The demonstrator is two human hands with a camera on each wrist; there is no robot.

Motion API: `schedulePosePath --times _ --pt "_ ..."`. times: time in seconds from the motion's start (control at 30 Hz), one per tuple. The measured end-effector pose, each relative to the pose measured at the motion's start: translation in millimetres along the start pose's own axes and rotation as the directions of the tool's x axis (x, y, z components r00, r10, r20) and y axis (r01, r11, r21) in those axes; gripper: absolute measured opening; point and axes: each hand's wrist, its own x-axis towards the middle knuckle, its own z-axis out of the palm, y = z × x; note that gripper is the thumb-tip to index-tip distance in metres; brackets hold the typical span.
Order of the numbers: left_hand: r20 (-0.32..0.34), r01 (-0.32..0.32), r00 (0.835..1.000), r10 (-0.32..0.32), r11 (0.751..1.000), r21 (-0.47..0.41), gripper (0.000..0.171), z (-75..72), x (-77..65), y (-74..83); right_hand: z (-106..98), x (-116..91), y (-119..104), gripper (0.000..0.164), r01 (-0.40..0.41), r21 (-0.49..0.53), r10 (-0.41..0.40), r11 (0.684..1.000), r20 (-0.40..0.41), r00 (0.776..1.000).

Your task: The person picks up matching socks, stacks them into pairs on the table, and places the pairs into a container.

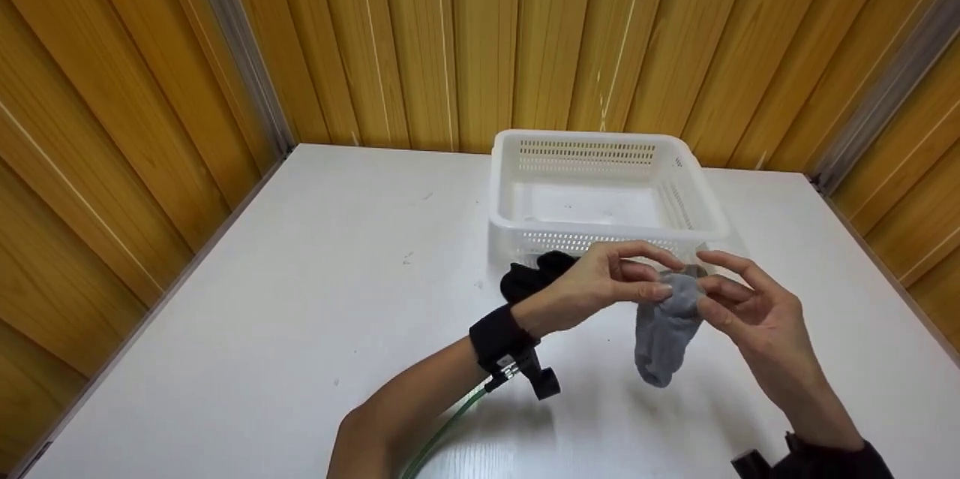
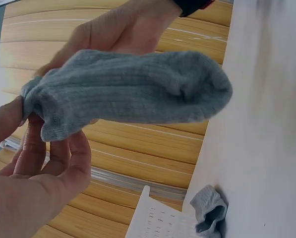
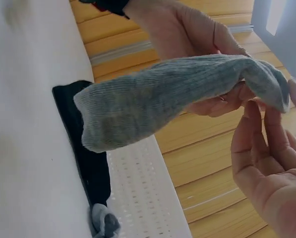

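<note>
A grey ribbed sock (image 1: 664, 336) hangs between both hands above the table, its lower end dangling free. My left hand (image 1: 600, 280) pinches its upper end between thumb and fingers. On the other side, my right hand (image 1: 765, 321) pinches the same end. The left wrist view shows the sock (image 2: 133, 89) stretched out with a rounded toe. Behind the left hand, black socks (image 1: 536, 276) lie on the table against the basket. A second grey sock (image 2: 208, 210) lies beside the basket, mostly hidden by the hands in the head view.
A white perforated plastic basket (image 1: 607, 227) stands at the back of the white table (image 1: 300, 299). Wood-look panel walls (image 1: 480, 43) close off the back and sides. A green cable (image 1: 442, 434) runs from the left wrist strap (image 1: 501, 340).
</note>
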Motion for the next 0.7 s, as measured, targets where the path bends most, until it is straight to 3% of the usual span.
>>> schedulePosePath --times 0.07,0.17,0.27,0.33,0.4,0.5,0.6,0.7 --pt "-0.013 -0.023 1.0 0.024 0.998 0.058 0.029 4.1 -2.0 3.5 1 3 -4 0.054 -0.013 -0.126 0.012 0.992 -0.007 1.0" --pt "-0.022 -0.02 0.999 0.023 0.991 0.131 0.026 4.0 0.0 -0.5 3 7 -8 0.055 0.006 -0.222 -0.01 0.975 -0.016 1.0" --pt "0.041 0.031 0.998 -0.038 0.987 0.161 0.026 -2.1 3.4 -9.2 4 8 -12 0.049 0.006 -0.261 -0.025 0.965 -0.069 0.997" --pt "0.099 0.098 0.988 -0.115 0.981 0.165 0.029 -5.8 4.3 -14.0 4 9 -16 0.043 0.015 -0.255 -0.049 0.967 -0.128 0.991" --pt "0.15 0.164 0.971 -0.187 0.975 0.153 0.035 -8.8 3.8 -17.2 2 8 -19 0.038 0.009 -0.218 -0.048 0.976 -0.177 0.983" --pt "0.141 0.23 0.957 -0.254 0.959 0.168 0.037 -14.8 2.3 -19.4 -4 6 -22 0.031 0.034 -0.067 -0.047 0.997 -0.2 0.979" --pt "0.065 0.228 0.968 -0.242 0.958 0.173 0.029 -24.7 0.9 -19.0 -12 1 -22 0.027 0.052 0.084 -0.034 0.995 -0.206 0.978" --pt "-0.025 0.171 0.985 -0.17 0.981 0.091 0.017 -34.6 1.5 -17.7 -19 -2 -21 0.028 0.017 0.148 0.019 0.989 -0.244 0.97"
